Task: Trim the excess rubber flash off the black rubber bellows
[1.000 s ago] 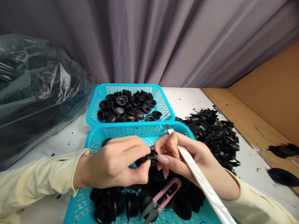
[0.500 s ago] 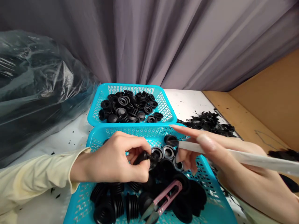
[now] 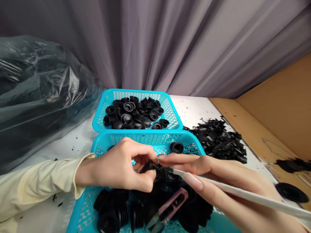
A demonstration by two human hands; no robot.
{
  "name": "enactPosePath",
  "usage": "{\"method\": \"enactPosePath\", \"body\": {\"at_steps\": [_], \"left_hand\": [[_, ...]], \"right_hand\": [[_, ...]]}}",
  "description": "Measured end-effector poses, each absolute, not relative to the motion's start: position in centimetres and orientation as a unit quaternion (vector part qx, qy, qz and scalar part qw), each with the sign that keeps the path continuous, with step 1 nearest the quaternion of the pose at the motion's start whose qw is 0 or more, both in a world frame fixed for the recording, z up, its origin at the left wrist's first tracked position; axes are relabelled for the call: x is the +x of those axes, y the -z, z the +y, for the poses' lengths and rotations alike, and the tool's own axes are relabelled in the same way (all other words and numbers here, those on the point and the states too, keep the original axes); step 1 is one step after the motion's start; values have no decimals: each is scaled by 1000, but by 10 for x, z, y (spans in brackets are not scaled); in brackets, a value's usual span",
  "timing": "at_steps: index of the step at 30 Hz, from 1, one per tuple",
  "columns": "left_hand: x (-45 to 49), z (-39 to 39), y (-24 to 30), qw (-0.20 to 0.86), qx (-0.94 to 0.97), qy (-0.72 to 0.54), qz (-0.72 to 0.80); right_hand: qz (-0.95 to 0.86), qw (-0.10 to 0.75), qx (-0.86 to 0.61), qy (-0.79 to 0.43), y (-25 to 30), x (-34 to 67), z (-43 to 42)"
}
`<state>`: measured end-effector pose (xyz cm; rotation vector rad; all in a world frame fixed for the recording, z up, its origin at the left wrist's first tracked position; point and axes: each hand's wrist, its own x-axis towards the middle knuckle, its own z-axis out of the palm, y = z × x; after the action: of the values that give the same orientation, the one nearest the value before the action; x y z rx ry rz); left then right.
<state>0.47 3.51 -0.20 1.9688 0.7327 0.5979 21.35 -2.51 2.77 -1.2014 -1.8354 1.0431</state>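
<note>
My left hand (image 3: 119, 166) is closed over the front blue basket (image 3: 150, 132), pinching a small black ribbed rubber bellows (image 3: 150, 166) between thumb and fingers. My right hand (image 3: 225, 170) grips a long white-handled tool (image 3: 243, 193) like a pen. Its dark tip meets the bellows at my left fingertips, where the right fingers also reach in; the exact contact is hidden. Beneath both hands, more black bellows (image 3: 108, 220) fill the basket. Thread snips with pink handles (image 3: 173, 204) lie on top of them.
Behind stands a second blue basket (image 3: 137, 91) with several black bellows. A heap of black rubber scraps (image 3: 218, 139) lies on the white table at right, beside a cardboard panel (image 3: 279, 97). A clear plastic bag (image 3: 48, 84) bulges at left. A grey curtain (image 3: 150, 42) hangs behind.
My right hand has moved left and brought the tool's tip to the bellows. My left hand has stayed almost still. The scrap heap and a bellows at the basket's back are more exposed.
</note>
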Motion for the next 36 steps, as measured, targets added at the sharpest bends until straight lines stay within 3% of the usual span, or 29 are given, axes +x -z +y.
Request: {"method": "enactPosePath", "body": {"at_steps": [21,36], "left_hand": [[7,31,0,359,837,-312,270],[7,33,5,334,846,-316,269]], "right_hand": [[-678,258,-512,-460,-24,219,-13],[-687,282,-510,-433,-26,213,-24]]}}
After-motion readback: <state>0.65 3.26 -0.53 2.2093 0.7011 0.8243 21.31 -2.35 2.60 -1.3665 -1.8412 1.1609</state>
